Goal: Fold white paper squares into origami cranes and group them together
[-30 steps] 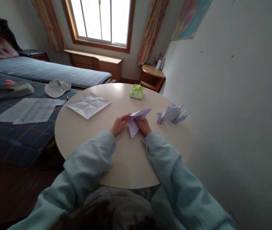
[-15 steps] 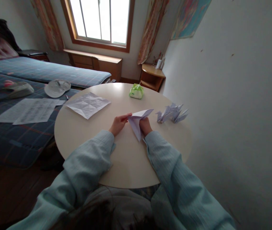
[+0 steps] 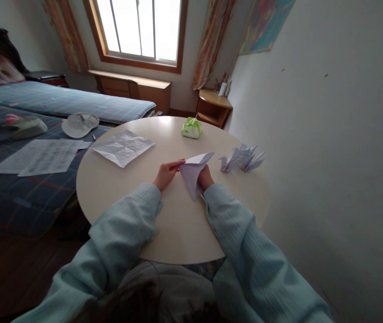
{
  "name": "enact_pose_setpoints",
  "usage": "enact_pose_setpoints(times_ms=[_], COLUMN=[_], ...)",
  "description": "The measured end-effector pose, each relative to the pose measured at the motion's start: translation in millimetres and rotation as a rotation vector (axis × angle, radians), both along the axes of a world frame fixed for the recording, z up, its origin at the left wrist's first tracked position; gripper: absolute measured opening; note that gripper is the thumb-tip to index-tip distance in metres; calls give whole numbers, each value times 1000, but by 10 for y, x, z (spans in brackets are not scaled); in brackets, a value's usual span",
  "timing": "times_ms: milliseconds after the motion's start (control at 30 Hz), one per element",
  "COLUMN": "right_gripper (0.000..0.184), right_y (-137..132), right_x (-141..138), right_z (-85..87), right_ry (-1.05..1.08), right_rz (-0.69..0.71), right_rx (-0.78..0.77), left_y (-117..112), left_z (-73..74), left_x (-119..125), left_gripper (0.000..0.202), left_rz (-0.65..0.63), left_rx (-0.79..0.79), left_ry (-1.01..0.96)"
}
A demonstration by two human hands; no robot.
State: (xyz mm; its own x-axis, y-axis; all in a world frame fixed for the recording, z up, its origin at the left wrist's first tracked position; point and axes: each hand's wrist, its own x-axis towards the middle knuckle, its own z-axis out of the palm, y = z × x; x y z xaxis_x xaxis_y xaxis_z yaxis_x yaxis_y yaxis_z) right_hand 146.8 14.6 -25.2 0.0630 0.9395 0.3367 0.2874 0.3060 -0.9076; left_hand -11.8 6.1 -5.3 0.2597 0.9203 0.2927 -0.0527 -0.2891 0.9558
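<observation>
White folded paper (image 3: 193,172) hangs between your hands just above the table (image 3: 127,193); in the last second its lower tip has swung toward your right hand (image 3: 206,178), so the piece is turning over. Your left hand (image 3: 167,174) pinches the upper corner; the right seems clamped behind, partly hidden. Paper cranes (image 3: 241,159) lie nearby

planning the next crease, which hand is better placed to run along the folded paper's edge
Left, probably. The left hand pinches only one corner of the folded paper, free to slide; the right hand sits behind it, holding it up.
</observation>
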Motion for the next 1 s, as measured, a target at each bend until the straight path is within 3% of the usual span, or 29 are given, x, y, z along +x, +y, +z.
enact_pose_setpoints(times_ms=[167,300,633,800,1000], right_gripper=[21,18,13,14,22], right_y=[-37,-64,-146,-150,-103], right_x=[-14,-23,-74,-77,-79], right_z=[46,52,144,150,82], right_ry=[-74,-57,-165,-170,-3], right_rz=[-101,-209,-248,-276,-164], right_rx=[-7,-85,-55,-5,57], left_y=[-1,-19,-75,-45,-1], left_z=[3,-18,26,-8,-40], left_x=[-5,8,1,5,16], left_gripper=[33,46,71,56,37], left_rz=[-9,-98,-155,-170,-111], left_rx=[67,66,196,206,159], left_ry=[108,157,270,223,117])
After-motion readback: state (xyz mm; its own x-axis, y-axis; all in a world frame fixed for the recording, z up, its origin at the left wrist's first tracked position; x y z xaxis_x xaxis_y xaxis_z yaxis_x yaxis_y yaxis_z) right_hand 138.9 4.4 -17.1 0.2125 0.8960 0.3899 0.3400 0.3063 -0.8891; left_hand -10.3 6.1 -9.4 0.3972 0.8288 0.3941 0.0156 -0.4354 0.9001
